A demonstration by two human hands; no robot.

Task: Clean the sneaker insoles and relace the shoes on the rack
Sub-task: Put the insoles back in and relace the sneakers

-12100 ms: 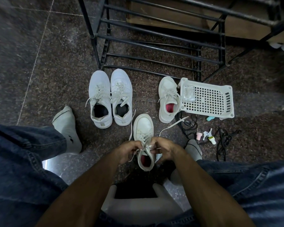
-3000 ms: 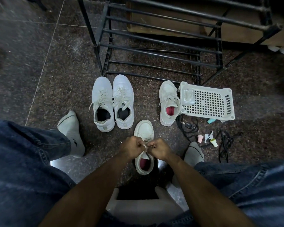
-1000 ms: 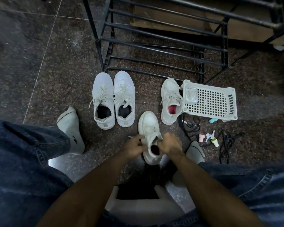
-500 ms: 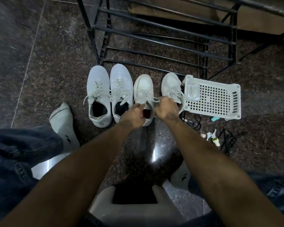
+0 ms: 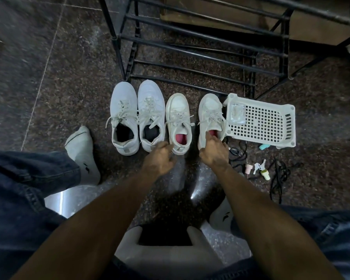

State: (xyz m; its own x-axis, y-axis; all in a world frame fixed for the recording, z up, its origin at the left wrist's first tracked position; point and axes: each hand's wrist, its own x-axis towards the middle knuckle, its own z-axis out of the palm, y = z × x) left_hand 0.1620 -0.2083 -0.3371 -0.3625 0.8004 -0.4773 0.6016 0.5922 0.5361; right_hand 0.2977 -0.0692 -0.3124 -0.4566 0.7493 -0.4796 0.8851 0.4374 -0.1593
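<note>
One head-worn camera looks steeply down past both forearms at the floor [image 5: 49, 77], close, facing the black rack [image 5: 200, 47].

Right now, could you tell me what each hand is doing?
Left hand: fingers loosely curled, holding nothing, beside the third sneaker's heel.
Right hand: gripping the rightmost sneaker's heel collar.

White basket [image 5: 261, 122], keys [image 5: 259, 168] and black cords [image 5: 279, 174] on the floor [image 5: 49, 77]

Polished speckled stone floor [image 5: 69, 81], glossy where light reflects; matt black metal rack [image 5: 190, 47]; white perforated plastic basket [image 5: 271, 122]; white sneakers [image 5: 178, 122], smooth matt uppers, woven cloth laces; denim trousers [image 5: 24, 178].
</note>
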